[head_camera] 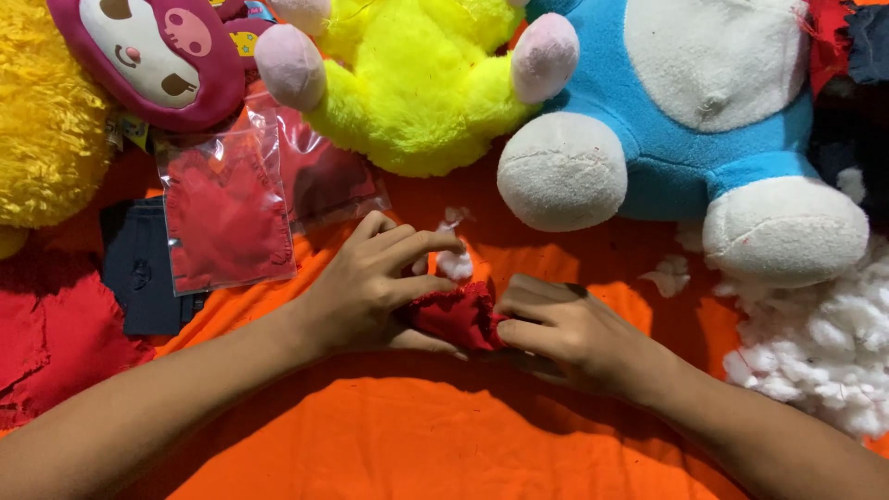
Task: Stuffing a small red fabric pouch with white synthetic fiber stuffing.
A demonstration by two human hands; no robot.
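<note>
Red fabric piece (460, 315), white stuffing (820, 347), orange cloth (417, 435), yellow plush (417, 83), blue-and-white plush (685, 111), maroon plush (157, 56).

Plush toys: four — yellow furry (42, 120), maroon-faced (153, 56), neon yellow (417, 93), blue-and-white (685, 111). Clear plastic bags: two (227, 213) (329, 176). Stuffing pile: one (815, 343).

Warm, fairly bright light falls from about 12 o'clock. The forearms cast soft dark shadows on the orange cloth (444, 444) toward 6 o'clock. Glare streaks the clear plastic bag (227, 218) at 10 o'clock. Focus is slightly soft throughout.
</note>
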